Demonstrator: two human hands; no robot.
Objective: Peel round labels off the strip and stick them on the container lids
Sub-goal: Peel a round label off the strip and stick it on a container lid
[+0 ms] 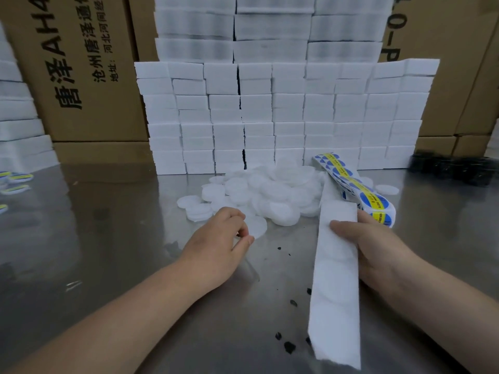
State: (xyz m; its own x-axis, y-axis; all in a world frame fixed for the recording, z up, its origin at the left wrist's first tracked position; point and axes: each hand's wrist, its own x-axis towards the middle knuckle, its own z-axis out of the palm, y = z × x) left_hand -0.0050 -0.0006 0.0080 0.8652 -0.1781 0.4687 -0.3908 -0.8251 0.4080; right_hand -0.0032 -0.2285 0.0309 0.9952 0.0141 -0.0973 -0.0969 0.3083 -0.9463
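A heap of round white lids lies in the middle of the steel table. My left hand rests at the heap's near edge, thumb and fingertips pinched on one flat lid. My right hand grips the label strip. The strip's bare white backing hangs toward me over my fingers. Its far part carries blue round labels with a yellow band and folds back toward the heap.
A wall of stacked white blocks stands behind the heap, with cardboard boxes beyond. Several labelled lids lie at the far left edge. Dark specks dot the table near me. A black object sits at far right.
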